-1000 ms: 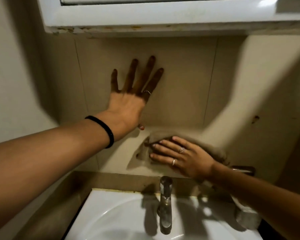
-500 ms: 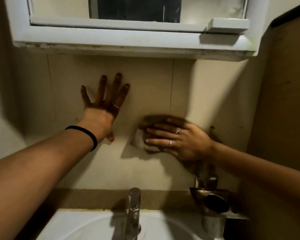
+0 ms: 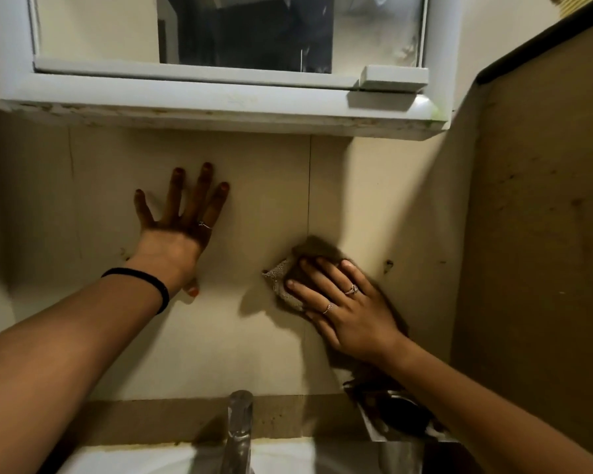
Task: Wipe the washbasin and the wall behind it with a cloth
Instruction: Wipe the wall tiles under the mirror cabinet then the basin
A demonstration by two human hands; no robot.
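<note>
My right hand (image 3: 343,302) presses a small beige cloth (image 3: 281,280) flat against the tiled wall (image 3: 264,186), just left of a vertical tile joint. Only the cloth's left part shows beyond my fingers. My left hand (image 3: 178,230) lies flat on the wall to the left, fingers spread, holding nothing. Only the back rim of the white washbasin (image 3: 144,456) shows at the bottom edge.
A chrome tap (image 3: 238,429) rises from the basin's back rim. A metal soap holder (image 3: 394,419) is fixed low on the wall under my right forearm. A white mirror cabinet (image 3: 220,100) overhangs the wall above. A brown panel (image 3: 534,217) closes off the right side.
The view has tilted upward, so less basin and more mirror cabinet shows. My right hand has slid the cloth along the wall, away from my left hand, which stays flat on the tiles.
</note>
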